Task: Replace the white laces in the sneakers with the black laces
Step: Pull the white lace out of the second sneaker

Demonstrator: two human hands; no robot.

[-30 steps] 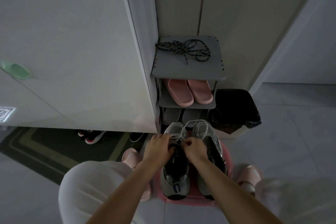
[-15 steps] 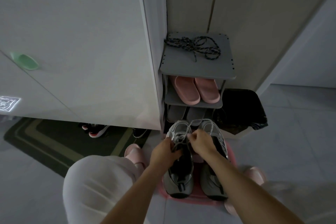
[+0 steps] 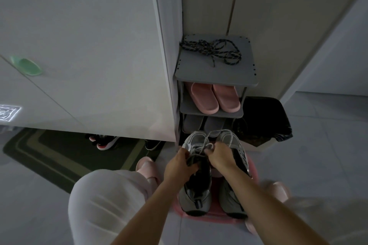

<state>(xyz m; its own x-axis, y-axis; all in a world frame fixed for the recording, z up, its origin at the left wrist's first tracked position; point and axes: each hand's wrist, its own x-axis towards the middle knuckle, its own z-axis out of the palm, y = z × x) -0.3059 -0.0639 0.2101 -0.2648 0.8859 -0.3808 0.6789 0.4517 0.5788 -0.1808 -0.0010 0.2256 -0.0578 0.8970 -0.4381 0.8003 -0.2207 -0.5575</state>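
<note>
Two grey sneakers stand side by side on a pink stool [image 3: 253, 177], toes pointing away from me. The left sneaker [image 3: 196, 191] carries white laces [image 3: 201, 148] across its upper. My left hand [image 3: 180, 165] grips that shoe's left side by the lace holes. My right hand [image 3: 220, 156] pinches the white lace above the tongue. A lace loop runs over the toe of the right sneaker [image 3: 232, 141]. The black speckled laces [image 3: 214, 49] lie in a loose tangle on the top board of the grey shoe rack [image 3: 215, 75].
Pink slippers [image 3: 216, 97] fill the rack's middle shelf and grey ones sit below. A black-lined bin [image 3: 262, 121] stands right of the rack. A white cabinet [image 3: 89, 49] is on the left, with shoes [image 3: 104, 142] and a dark mat [image 3: 59, 153] beneath. My knees flank the stool.
Both hands have moved toward the toe of the left sneaker, and the right hand has pulled the white lace up. The view has shifted left, so everything sits further right.
</note>
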